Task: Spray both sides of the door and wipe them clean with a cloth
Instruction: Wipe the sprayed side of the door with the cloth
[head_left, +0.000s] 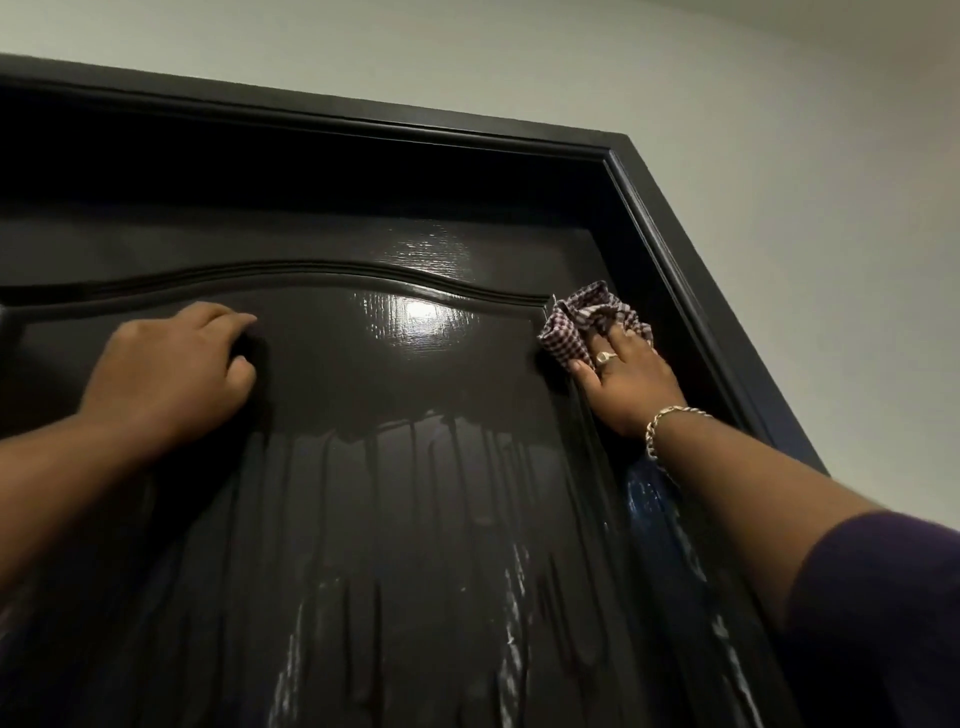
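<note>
The dark glossy door (395, 493) fills the view, seen from below near its top right corner. Spray liquid runs down its raised panel in streaks. My right hand (623, 384) holds a bunched purple-and-white checked cloth (576, 325) against the door at the panel's upper right corner, close to the frame; the cloth hides my fingertips. My left hand (171, 374) rests on the panel at the upper left with its fingers bent, holding nothing. No spray bottle is in view.
The black door frame (691, 291) runs along the top and down the right side. A pale wall (779, 156) lies above and to the right. A lamp reflects as a bright spot on the panel between my hands.
</note>
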